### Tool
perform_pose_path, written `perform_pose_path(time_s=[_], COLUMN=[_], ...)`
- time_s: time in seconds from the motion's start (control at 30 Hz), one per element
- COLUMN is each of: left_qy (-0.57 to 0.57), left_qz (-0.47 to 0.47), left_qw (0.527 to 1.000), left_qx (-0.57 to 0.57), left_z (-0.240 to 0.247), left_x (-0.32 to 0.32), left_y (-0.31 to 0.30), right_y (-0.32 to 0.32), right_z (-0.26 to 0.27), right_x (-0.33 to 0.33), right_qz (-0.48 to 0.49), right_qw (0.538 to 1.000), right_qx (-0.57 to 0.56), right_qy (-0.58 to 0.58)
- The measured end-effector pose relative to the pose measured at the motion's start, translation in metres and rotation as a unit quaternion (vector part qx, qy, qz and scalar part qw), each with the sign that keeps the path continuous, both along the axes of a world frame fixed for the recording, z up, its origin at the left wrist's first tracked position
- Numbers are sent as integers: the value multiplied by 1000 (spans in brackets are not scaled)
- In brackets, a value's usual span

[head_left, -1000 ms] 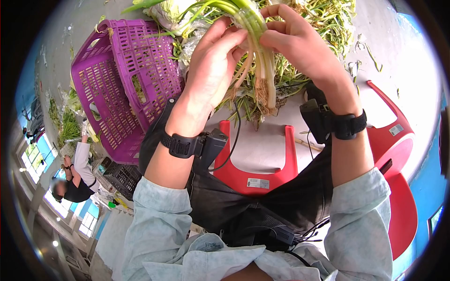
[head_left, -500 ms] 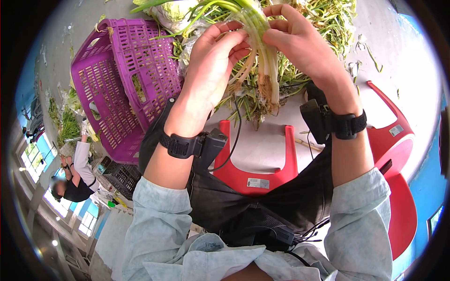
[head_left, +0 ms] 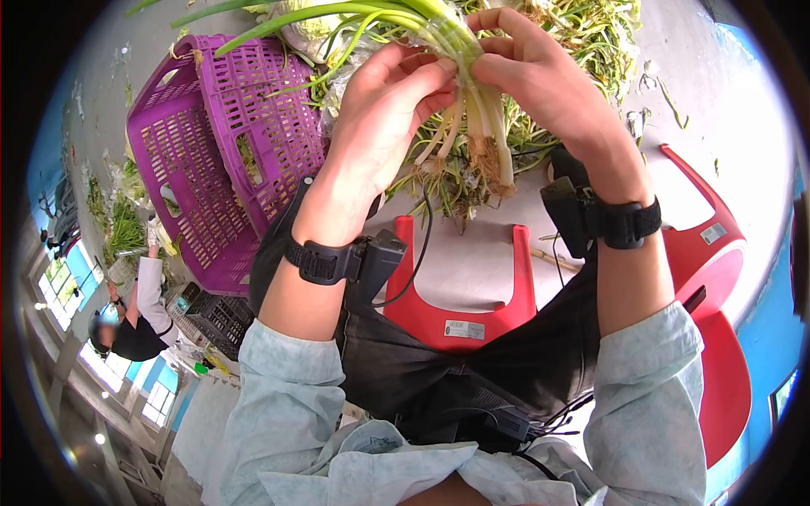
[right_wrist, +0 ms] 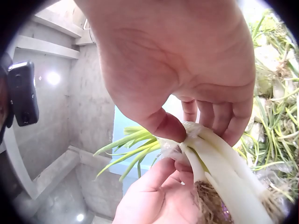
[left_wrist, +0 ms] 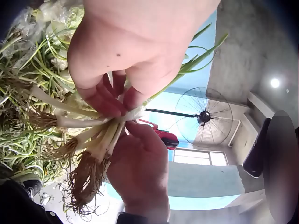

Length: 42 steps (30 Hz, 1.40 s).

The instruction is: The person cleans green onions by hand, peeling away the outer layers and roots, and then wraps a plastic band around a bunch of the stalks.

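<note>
Both hands hold a bunch of green onions [head_left: 481, 114] at the top of the head view, roots hanging down and green leaves reaching to the upper left. The left hand [head_left: 384, 114] pinches the bunch from its left side, thumb and fingers curled. From the right side, the right hand [head_left: 548, 80] pinches it between thumb and fingers. Clear plastic wrap [right_wrist: 170, 147] circles the stalks between the two hands in the right wrist view. White stalks [right_wrist: 224, 177] and brown roots [left_wrist: 84, 179] stick out past the fingers.
A purple crate [head_left: 228, 160] leans at the left. Loose green onions [head_left: 591, 42] are heaped behind the hands. A red stool [head_left: 460, 325] stands between the legs, with another red seat [head_left: 713, 337] at the right. Another person [head_left: 135, 329] is at the far left.
The root ends have swung a little to the right, and the leaves now spread further left. The left hand has moved slightly right, its thumb closer to the right hand.
</note>
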<state>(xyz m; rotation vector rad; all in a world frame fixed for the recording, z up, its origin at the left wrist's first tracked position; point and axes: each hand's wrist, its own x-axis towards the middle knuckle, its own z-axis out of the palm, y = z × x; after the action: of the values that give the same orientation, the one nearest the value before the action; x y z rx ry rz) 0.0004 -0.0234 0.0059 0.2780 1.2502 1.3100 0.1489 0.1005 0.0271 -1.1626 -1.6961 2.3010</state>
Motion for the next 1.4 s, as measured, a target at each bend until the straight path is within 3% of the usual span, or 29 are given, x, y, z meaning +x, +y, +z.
perform_pose_path(time_s=[0.23, 0.4, 0.47, 0.53, 0.63, 0.73, 0.93, 1.03, 1.13, 1.4], left_qy=[11, 25, 28, 29, 43, 60, 53, 51, 53, 52], left_qz=[-1, -22, -44, -33, 0, -15, 1, 11, 18, 5], left_qw=[1000, 999, 999, 999, 999, 998, 999, 999, 998, 999], left_qx=[-1, 11, 6, 15, -11, -23, 3, 8, 8, 5], left_z=[-5, -7, -7, -7, -6, -5, -4, -6, -10, -5], left_x=[-2, 1, 0, 2, 7, 4, 5, 4, 2, 2], left_y=[-1, -1, -2, -2, -2, -1, 0, 0, -1, 0], right_y=[3, -9, -13, -17, -14, -9, -16, -19, -16, -16], right_z=[-4, 42, 30, -14, -15, -2, -13, -10, -21, -20], right_x=[5, 5, 5, 7, 5, 3, 5, 2, 2, 0], right_qz=[13, 77, 61, 21, 28, 64, 42, 1, 2, -7], right_qw=[995, 982, 969, 957, 954, 976, 972, 989, 982, 987], right_qx=[-39, 169, 238, 288, 298, 203, 231, 144, 172, 146], right_qy=[86, 37, 24, 36, 20, -55, 7, 42, 72, 61])
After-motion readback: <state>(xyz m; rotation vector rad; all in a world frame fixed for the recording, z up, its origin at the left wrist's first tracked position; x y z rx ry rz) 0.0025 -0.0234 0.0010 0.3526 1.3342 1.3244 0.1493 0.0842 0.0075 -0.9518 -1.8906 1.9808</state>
